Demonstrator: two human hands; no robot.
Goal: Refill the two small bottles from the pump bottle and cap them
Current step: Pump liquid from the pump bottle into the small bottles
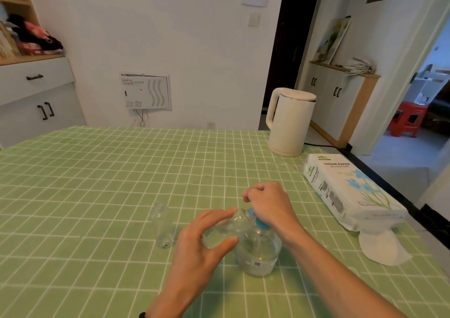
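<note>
On green cloth (97,183), one pump bottle (259,253), two small bottles (163,225) (226,228), left hand (198,242) gripping one, right hand (267,203) clasping pump (260,223).

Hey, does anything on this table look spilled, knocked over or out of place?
No spill shows. The left hand holds one small bottle tipped almost on its side at the pump bottle nozzle; the other small bottle stands upright. A loose tissue lies by the tissue pack.

It was a home: a green checked tablecloth (97,183) carried a cream plastic electric kettle (289,123) and a white tissue-paper pack (350,191), with white black-handled cupboards (326,98) along the walls.
</note>
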